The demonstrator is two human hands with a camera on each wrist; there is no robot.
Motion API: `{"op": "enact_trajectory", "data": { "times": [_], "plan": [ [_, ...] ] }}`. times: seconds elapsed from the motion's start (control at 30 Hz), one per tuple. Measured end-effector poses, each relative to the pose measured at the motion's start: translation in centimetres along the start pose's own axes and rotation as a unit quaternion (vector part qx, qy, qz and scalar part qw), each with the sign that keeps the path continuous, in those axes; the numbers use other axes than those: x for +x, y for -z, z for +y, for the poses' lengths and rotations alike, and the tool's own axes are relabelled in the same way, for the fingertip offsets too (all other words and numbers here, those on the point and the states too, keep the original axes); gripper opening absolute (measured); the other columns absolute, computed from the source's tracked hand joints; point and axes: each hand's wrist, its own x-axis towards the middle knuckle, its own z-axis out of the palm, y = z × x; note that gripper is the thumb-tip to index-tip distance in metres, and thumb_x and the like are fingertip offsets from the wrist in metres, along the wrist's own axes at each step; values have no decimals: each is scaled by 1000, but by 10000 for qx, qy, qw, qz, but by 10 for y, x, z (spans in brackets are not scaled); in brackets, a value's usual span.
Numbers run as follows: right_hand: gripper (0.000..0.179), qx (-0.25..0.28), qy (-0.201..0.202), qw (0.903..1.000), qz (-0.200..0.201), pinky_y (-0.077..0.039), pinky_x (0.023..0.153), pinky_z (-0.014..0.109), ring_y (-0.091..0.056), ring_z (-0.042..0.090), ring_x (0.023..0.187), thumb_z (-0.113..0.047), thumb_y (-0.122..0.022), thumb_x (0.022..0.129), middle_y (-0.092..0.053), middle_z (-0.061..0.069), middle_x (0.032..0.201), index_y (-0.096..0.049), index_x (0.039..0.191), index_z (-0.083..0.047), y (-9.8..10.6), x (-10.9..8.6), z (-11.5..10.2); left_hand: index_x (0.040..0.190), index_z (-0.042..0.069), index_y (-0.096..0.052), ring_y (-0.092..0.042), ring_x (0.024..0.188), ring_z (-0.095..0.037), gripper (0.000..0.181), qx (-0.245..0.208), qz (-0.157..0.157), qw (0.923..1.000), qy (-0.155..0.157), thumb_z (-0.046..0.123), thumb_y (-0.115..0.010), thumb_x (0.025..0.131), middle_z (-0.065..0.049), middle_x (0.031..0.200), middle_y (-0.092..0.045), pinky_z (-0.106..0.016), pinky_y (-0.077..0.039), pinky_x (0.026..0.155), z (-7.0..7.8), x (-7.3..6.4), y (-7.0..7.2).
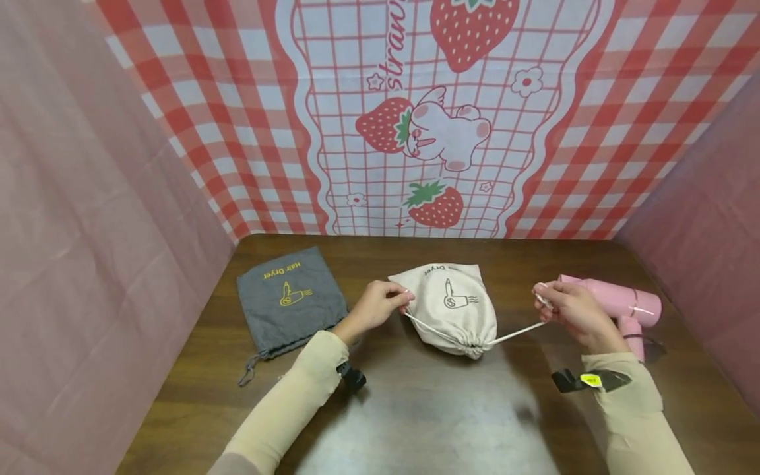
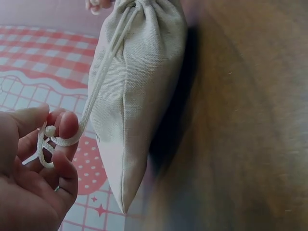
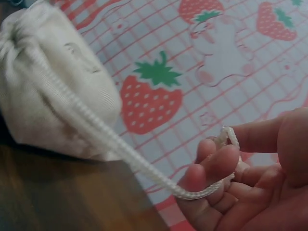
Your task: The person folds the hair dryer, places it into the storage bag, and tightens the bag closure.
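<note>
A cream drawstring bag (image 1: 457, 303) printed with a hair dryer picture lies on the table, bulging, its mouth gathered tight toward the person. My left hand (image 1: 380, 305) pinches one end of the white drawstring (image 2: 98, 79), whose knot and loop show between thumb and fingers in the left wrist view. On the other side my right hand (image 1: 572, 310) grips the opposite drawstring end (image 3: 139, 161), looped over the curled fingers. Both cords run taut from the gathered mouth. What fills the bag is hidden.
A flat grey drawstring bag (image 1: 291, 300) lettered "Hair Dryer" lies at the left. At the right, partly behind my right hand, is a pink hair dryer (image 1: 629, 303). A strawberry-patterned cloth (image 1: 415, 132) hangs behind the wooden table (image 1: 404, 422), with pink cloth at both sides.
</note>
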Motion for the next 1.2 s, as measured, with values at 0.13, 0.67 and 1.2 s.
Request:
{"op": "enact_trajectory", "data": {
  "times": [0.13, 0.67, 1.2],
  "plan": [
    [21, -116, -271, 9990, 322, -46, 54, 22, -45, 5, 52, -16, -48, 102, -54, -6, 67, -58, 84, -14, -1, 13, 5, 86, 0, -75, -56, 59, -3, 18, -15, 146, 9997, 196, 16, -67, 91, -13, 65, -68, -16, -42, 63, 1, 10, 0],
    [21, -1349, -559, 9872, 635, -54, 58, 25, -58, 5, 60, -16, -47, 101, -58, -4, 70, -52, 98, 5, -9, 49, 23, 88, 4, -74, -67, 75, -27, 22, 414, 854, 9881, 1213, 22, -63, 94, -14, 79, -73, -24, -46, 64, -20, 31, 6],
    [37, -2743, -671, 9578, 544, -53, 63, 31, -56, 9, 71, -16, -51, 100, -60, -1, 79, -53, 114, 18, -7, 46, 25, 95, 12, -75, -68, 98, -30, 20, 2340, -56, 9613, 1454, 28, -63, 92, -5, 99, -74, -44, -51, 89, -13, 17, 9]
  ]
}}
